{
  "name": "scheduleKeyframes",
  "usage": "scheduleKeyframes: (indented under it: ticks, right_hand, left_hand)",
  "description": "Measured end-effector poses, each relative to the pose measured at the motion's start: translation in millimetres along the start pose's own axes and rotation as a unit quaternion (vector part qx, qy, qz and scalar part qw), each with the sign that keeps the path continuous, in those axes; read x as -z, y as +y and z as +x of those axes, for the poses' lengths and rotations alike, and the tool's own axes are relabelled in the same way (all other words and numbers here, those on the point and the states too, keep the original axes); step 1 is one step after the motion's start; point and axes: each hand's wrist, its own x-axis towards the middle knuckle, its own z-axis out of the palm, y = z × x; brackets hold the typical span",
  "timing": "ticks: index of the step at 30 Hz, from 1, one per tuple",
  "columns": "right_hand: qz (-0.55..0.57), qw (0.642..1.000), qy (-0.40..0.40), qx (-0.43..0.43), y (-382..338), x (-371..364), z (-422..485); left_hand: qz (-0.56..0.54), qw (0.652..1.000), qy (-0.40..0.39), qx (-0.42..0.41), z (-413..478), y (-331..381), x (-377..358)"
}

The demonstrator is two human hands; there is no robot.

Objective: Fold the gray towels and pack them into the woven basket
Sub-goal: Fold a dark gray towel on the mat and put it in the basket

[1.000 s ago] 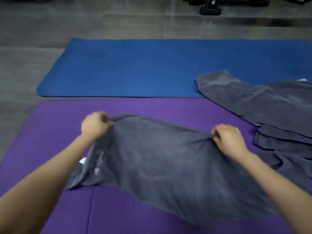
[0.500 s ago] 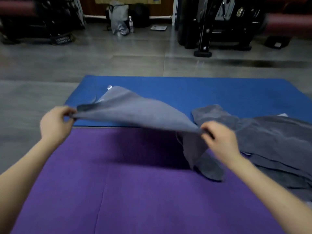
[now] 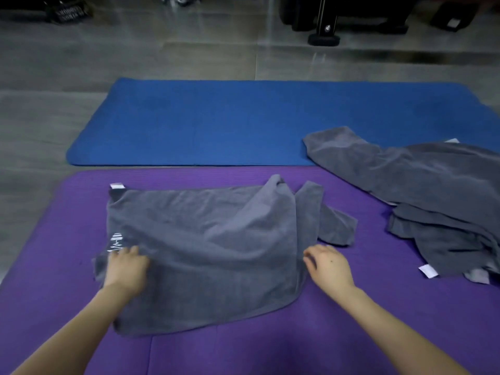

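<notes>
Nearest is the purple foam mat (image 3: 243, 347). On it, approx. in the middle, lies the gray terry towel (image 3: 211, 253), spread out but w/ wrinkles; its far right corner is bunched and turned over. The left hand (image 3: 127, 269) lies flat on the towel's left part, just beside a white printed logo (image 3: 116, 242), fingers straight, pressing and not grasping. The right hand (image 3: 331, 266) is at the towel's right edge, fingers a little bent; whether it pinches the cloth or only touches it, I cannot tell.

I judge the towel light, soft and limp, not slippery on foam. It will sag and crease, so better to take it at two corners, e.g. by the white sewn label (image 3: 117, 186) at the far left, and keep it taut.

Further right, the heap of other gray towels (image 3: 433, 198) lies partly on the blue foam mat (image 3: 203, 125). No woven basket in view.
</notes>
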Motion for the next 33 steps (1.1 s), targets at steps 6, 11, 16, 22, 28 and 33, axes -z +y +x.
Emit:
scheduleKeyframes:
  ticks: [6,11,16,22,28,33]
  right_hand:
    - [-0.146,0.980,-0.121,-0.055,18.7,-30.8,25.6]
    - [-0.171,0.977,-0.129,0.000,24.3,-51.2,3.4]
    - [-0.152,0.977,-0.137,0.061,1.9,-50.4,-58.9]
    - [-0.091,0.995,-0.011,0.025,5.8,-22.6,-72.3]
    - [-0.147,0.958,-0.107,-0.223,39.5,-16.0,-2.4]
    - [-0.133,0.966,-0.049,-0.216,45.5,-19.8,-40.6]
  left_hand:
    - [-0.169,0.979,-0.006,-0.110,18.6,76.7,6.6]
    - [-0.150,0.969,-0.163,-0.105,4.7,91.7,-15.1]
    - [-0.088,0.981,-0.138,-0.104,-14.7,48.4,-41.1]
    - [0.104,0.977,-0.167,-0.087,-10.9,9.1,-20.8]
    - [-0.024,0.990,0.077,-0.113,31.5,65.3,16.5]
    - [-0.096,0.944,0.180,-0.259,49.4,143.8,40.4]
